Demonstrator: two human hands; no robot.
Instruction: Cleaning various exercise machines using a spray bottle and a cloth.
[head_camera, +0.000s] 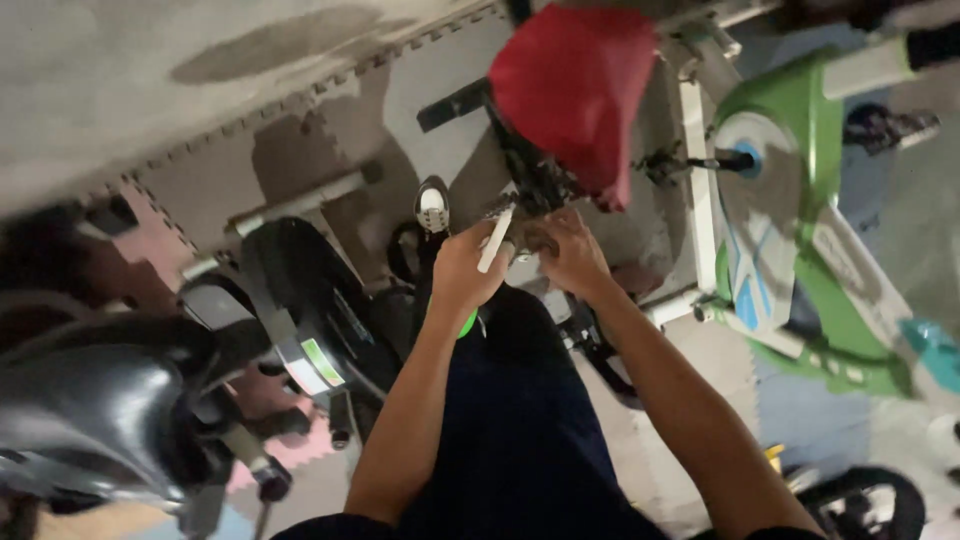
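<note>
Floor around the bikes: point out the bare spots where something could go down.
Bare concrete lies top left, beyond the mat edge. Grey mat is free between that edge and the red seat. Crowded: under both hands, left and right, and round the black bike.

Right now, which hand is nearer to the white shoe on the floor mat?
The left hand. It holds a white stick-like tool just right of and below the white shoe. The right hand is farther right, under the red saddle.
</note>
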